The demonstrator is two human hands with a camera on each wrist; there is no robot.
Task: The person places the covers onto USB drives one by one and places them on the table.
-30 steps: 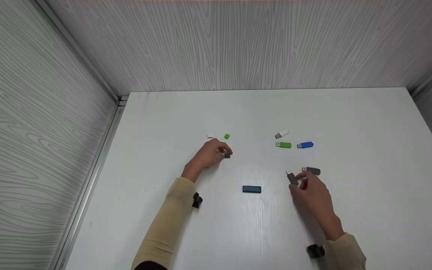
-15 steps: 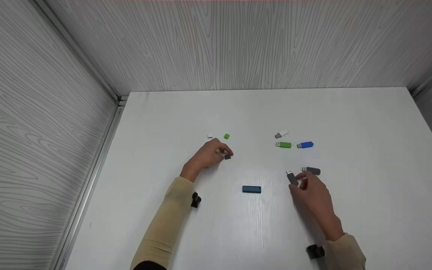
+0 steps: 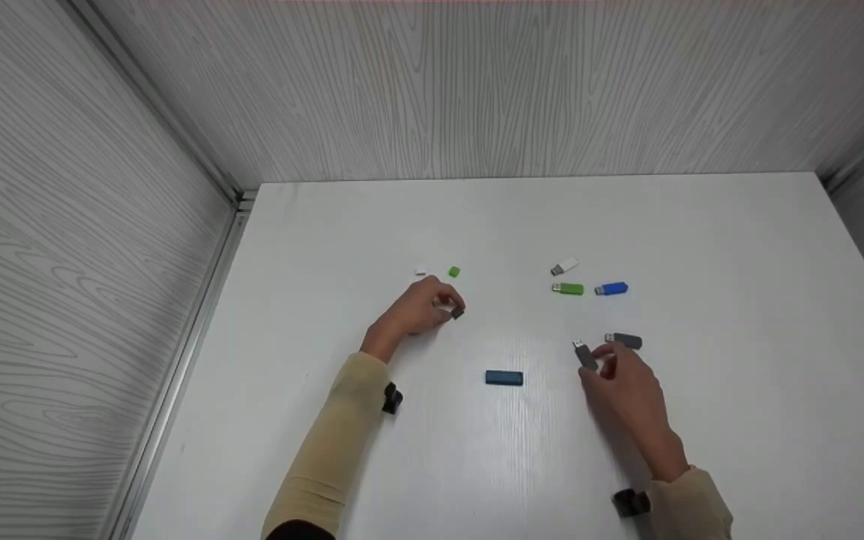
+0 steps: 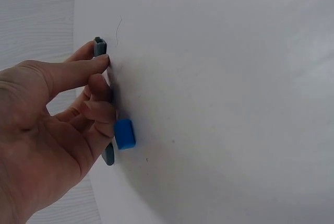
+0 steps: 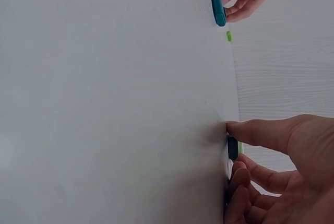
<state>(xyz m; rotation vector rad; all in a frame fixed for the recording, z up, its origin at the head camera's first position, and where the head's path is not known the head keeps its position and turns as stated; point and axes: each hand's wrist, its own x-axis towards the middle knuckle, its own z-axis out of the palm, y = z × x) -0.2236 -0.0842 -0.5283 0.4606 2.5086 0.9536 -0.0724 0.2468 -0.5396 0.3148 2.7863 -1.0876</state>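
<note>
Pinched a small dark cap [image 3: 457, 313] narrowly in the left grip [image 3: 413, 311], at 11 o'clock of a teal bar [image 3: 504, 378]; held a grey USB stick [image 3: 586, 357] closely in the right grip [image 3: 631, 397], angled toward 11; had a second stick [image 3: 628, 341] just beside that grip at 12, with little room between; showed broad worktop [image 3: 739, 247] toward 3 and 9, with the far edge [image 3: 372, 181] well apart at 12.
</note>
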